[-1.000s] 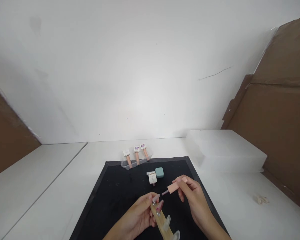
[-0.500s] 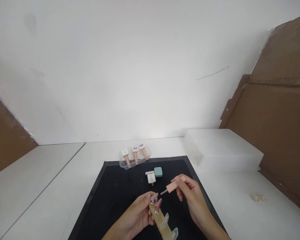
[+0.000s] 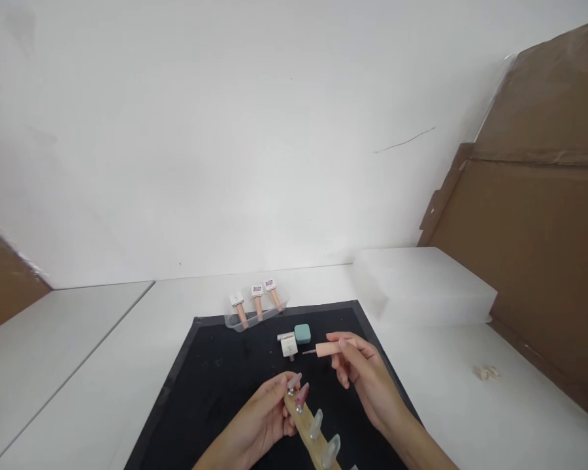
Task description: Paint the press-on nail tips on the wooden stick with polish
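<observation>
Both my hands busy over the black mat (image 3: 215,385) on the white worktop (image 3: 78,365).

One mat, one white box (image 3: 421,287) to its right. My left hand (image 3: 259,418) is curled around one wooden stick (image 3: 306,427) carrying nail tips; I count four clearly. My right hand (image 3: 362,375) pinches one pink brush cap (image 3: 329,348), its brush pointing left above the mat. Behind: three polish bottles (image 3: 257,300) in a clear tray, one open white bottle (image 3: 289,344), one teal case (image 3: 302,333).
</observation>
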`<action>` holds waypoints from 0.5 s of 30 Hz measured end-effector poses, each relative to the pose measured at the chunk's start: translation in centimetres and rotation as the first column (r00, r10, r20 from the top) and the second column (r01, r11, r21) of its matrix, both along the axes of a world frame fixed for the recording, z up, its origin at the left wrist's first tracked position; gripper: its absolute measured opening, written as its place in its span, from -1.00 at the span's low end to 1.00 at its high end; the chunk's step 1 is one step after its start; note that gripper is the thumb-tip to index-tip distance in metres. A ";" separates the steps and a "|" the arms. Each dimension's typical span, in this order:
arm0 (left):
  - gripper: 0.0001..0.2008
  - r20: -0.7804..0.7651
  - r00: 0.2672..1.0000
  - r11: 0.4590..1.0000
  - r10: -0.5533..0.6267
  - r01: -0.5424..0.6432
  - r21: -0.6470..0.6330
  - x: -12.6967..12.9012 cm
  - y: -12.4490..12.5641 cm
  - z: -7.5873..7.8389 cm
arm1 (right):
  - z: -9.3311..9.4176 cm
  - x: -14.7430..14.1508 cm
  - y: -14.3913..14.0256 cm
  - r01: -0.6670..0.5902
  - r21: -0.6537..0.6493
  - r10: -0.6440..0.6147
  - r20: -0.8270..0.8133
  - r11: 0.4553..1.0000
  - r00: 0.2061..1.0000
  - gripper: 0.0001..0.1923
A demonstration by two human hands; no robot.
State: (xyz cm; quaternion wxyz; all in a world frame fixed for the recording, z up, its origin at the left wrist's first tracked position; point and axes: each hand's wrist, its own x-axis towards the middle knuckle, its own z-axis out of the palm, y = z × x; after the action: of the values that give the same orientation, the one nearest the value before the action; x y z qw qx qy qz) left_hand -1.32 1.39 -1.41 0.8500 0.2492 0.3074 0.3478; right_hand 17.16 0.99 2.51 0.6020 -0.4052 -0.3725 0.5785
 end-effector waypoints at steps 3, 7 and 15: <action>-0.79 0.005 1.000 1.000 -0.001 0.001 -0.006 0.0 0.1 -0.1 | 0.1 0.1 0.0 -0.032 0.002 0.032 -0.042 0.999 0.999 -0.70; -0.77 -0.028 0.999 1.000 0.019 -0.020 -0.022 0.1 0.1 0.1 | 0.2 0.1 0.0 -0.027 0.009 0.027 0.015 1.000 1.000 -0.70; -0.74 -0.063 0.998 1.000 0.014 -0.015 -0.012 0.4 0.0 0.5 | 0.2 -0.1 -0.7 -0.074 0.201 0.013 0.290 0.977 0.957 -0.69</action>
State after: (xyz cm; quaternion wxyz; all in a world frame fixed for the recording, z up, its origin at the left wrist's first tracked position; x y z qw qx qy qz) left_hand -0.90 1.42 -0.92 0.8389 0.2522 0.3379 0.3441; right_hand 17.02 0.31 2.74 0.5681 -0.4108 -0.5234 0.4843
